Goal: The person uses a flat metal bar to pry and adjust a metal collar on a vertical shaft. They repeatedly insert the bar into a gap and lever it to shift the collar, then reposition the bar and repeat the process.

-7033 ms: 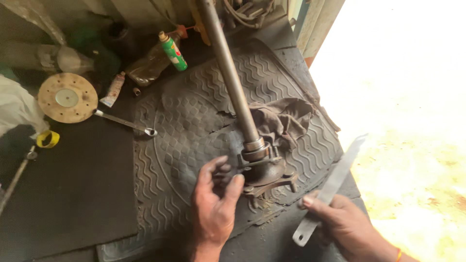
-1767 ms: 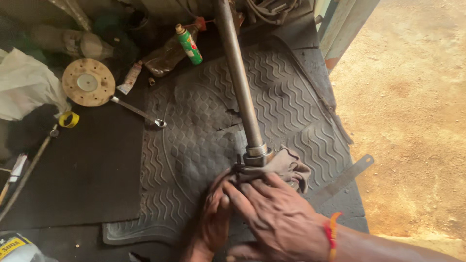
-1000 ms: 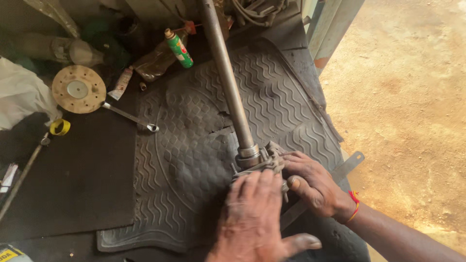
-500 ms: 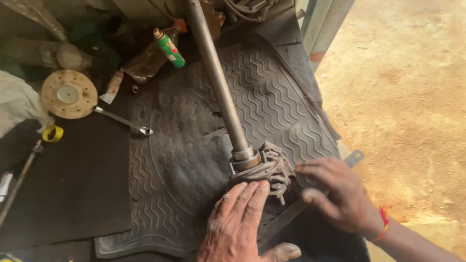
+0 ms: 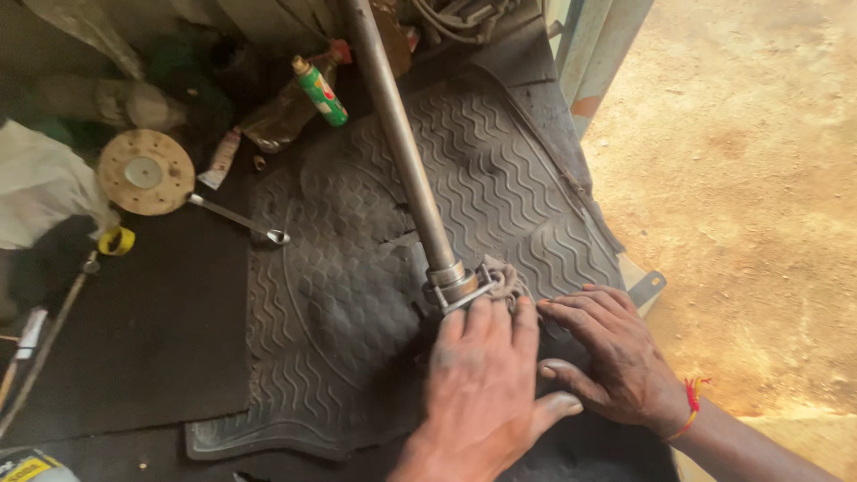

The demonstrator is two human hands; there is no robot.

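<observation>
A long grey metal shaft (image 5: 402, 152) lies slanted across a black ribbed rubber mat (image 5: 339, 312). Its near end carries a collar (image 5: 451, 281) wrapped in a dirty rag (image 5: 506, 281). My left hand (image 5: 482, 393) lies palm down over that end, with its fingers together on the rag and the collar and its thumb out to the side. My right hand (image 5: 611, 357), which has a red thread at the wrist, rests flat just to the right with its fingers spread on the mat and its fingertips beside the rag.
A flat metal bar (image 5: 647, 287) pokes out past the mat's right edge. At the back left lie a green spray can (image 5: 321, 91), a round tan disc (image 5: 145, 172), a spanner (image 5: 239, 220), a yellow tape roll (image 5: 116, 241) and white cloth (image 5: 40, 192). Sandy ground (image 5: 759, 178) lies on the right.
My left hand has slid forward and now covers most of the rag and the shaft's end. My right hand has drawn in beside it and flattened on the mat.
</observation>
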